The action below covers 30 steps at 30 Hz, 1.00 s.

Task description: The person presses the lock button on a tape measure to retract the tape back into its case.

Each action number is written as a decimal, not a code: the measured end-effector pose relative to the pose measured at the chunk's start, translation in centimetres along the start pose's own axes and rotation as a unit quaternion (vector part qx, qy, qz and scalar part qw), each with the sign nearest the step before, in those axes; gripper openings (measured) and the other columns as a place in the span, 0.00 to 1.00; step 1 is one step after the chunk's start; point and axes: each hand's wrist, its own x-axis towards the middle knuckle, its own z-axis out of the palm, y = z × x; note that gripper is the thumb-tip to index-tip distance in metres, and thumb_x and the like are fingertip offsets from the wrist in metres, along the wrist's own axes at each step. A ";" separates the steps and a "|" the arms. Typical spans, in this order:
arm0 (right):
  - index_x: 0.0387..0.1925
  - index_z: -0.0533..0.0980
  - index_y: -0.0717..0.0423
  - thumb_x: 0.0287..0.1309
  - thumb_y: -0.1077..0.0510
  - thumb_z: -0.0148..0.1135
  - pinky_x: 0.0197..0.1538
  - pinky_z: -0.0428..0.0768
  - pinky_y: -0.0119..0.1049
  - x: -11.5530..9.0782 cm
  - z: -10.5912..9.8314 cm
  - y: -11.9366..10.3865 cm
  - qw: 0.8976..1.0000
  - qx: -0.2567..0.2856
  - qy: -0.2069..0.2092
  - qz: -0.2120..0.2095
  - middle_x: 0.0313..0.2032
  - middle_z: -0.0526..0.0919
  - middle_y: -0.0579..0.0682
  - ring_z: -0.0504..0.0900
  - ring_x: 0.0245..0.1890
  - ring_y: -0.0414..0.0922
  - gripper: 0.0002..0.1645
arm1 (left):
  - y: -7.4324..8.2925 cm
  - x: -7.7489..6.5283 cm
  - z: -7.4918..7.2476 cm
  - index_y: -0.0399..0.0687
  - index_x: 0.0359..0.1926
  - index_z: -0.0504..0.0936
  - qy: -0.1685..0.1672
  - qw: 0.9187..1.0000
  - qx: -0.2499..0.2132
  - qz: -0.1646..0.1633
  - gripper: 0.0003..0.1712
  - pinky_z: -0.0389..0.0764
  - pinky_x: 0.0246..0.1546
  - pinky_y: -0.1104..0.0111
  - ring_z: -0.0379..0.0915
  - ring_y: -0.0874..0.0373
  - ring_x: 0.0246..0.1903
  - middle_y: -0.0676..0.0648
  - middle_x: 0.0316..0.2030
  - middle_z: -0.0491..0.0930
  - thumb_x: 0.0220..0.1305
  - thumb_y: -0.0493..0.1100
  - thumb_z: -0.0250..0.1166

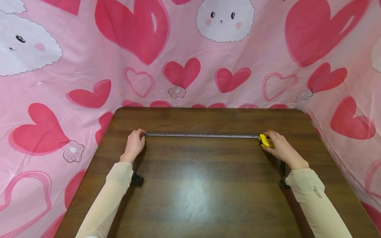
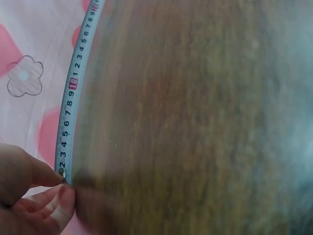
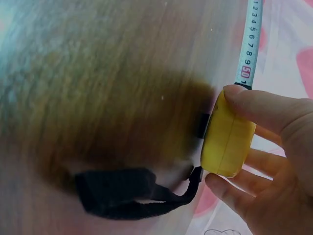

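A yellow tape measure (image 1: 267,141) with a black wrist strap (image 3: 117,191) is gripped in my right hand (image 1: 281,148), thumb on one side and fingers on the other. Its white blade (image 1: 202,135) stretches straight leftward over the table, with black numbers facing up. At the blade's far end my left hand (image 1: 134,145) pinches the tip between thumb and fingers. In the right wrist view the red 50 mark shows close to the mouth of the yellow case (image 3: 227,139). The left wrist view shows low numbers beside the fingertips (image 2: 63,196).
Both hands are over a brown wooden table (image 1: 190,185) with rounded far corners. A pink cloth (image 1: 190,49) with hearts and white faces hangs behind it and along both sides. Dark wrist gear (image 1: 137,179) hangs beneath the left sleeve.
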 end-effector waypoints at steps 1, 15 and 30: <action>0.65 0.65 0.74 0.62 0.62 0.73 0.63 0.65 0.74 0.0 -0.1 0.1 1.000 0.002 -0.002 -0.002 0.63 0.67 0.81 0.68 0.60 0.78 0.37 | -0.1 0.0 -0.1 0.30 0.52 0.80 0.000 1.000 0.001 -0.001 0.13 0.75 0.52 0.43 0.75 0.34 0.48 0.29 0.45 0.79 0.70 0.29 0.56; 0.65 0.68 0.61 0.61 0.66 0.73 0.56 0.71 0.73 -0.8 -0.3 0.6 0.997 0.031 -0.008 -0.064 0.56 0.72 0.76 0.72 0.57 0.72 0.34 | -0.5 0.0 -0.8 0.33 0.51 0.83 -0.023 1.000 0.015 0.014 0.12 0.74 0.48 0.41 0.74 0.35 0.46 0.32 0.41 0.78 0.70 0.29 0.58; 0.53 0.80 0.61 0.57 0.70 0.72 0.51 0.70 0.75 -1.7 0.1 0.8 0.992 0.018 0.028 -0.123 0.53 0.71 0.79 0.70 0.55 0.76 0.21 | -0.9 0.0 -1.9 0.35 0.42 0.85 -0.056 0.997 0.033 0.039 0.04 0.77 0.47 0.44 0.78 0.39 0.40 0.35 0.38 0.84 0.67 0.30 0.67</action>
